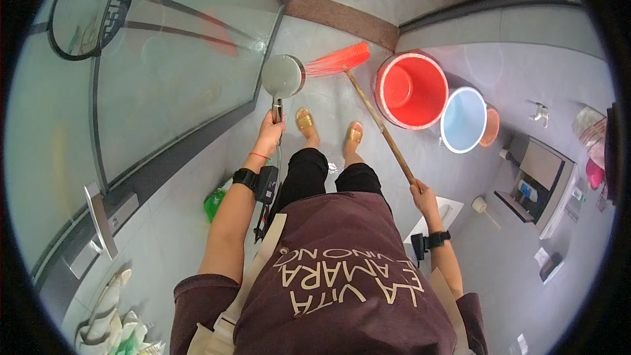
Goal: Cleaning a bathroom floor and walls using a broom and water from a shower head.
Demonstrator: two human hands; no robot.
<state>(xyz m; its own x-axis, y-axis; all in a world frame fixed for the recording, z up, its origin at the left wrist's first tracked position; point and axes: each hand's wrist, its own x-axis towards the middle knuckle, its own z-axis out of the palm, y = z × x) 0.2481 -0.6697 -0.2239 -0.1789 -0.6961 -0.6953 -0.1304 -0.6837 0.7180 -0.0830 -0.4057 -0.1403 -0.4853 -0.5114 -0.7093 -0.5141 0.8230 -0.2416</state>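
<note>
My left hand (269, 134) is closed round the handle of a round shower head (281, 76), raised in front of me with its pale back facing up. In my right hand (424, 199) is the top end of the wooden stick of a broom (384, 133). Its red bristle head (340, 60) rests on the grey tiled floor, just right of the shower head. I cannot make out whether water is running. My feet in yellow slippers (304, 119) stand between the two tools.
A red bucket (411, 91), a light blue bucket (464, 120) and a smaller orange one stand along the right wall. Left is a frosted glass door (187, 85) with a metal handle (100, 220). A brown stone threshold (342, 18) lies ahead, and a tap (540, 114) sticks out at right.
</note>
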